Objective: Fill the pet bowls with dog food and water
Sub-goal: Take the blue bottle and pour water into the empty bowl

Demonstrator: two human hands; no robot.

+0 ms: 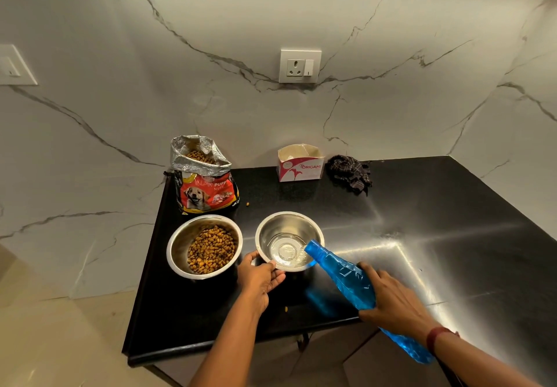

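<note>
At lower centre of the frame the bottle [346, 275] is gripped round its middle by the right hand [391, 299], fingers curled over it. It is tilted steeply so that its mouth hangs just over the near right rim of the water bowl [289, 223] — low, it may be judged, so that the pour lands inside without splashing. A shallow pool is seen in the bottom; the bowl is judged far from full. Its near left rim is pinched between thumb and fingers of the left hand [260, 275], presumably to steady it on the glossy counter [422, 205]. Just left, the food bowl [180, 245] is already filled with kibble — the open bag [205, 181] is stood behind it.
</note>
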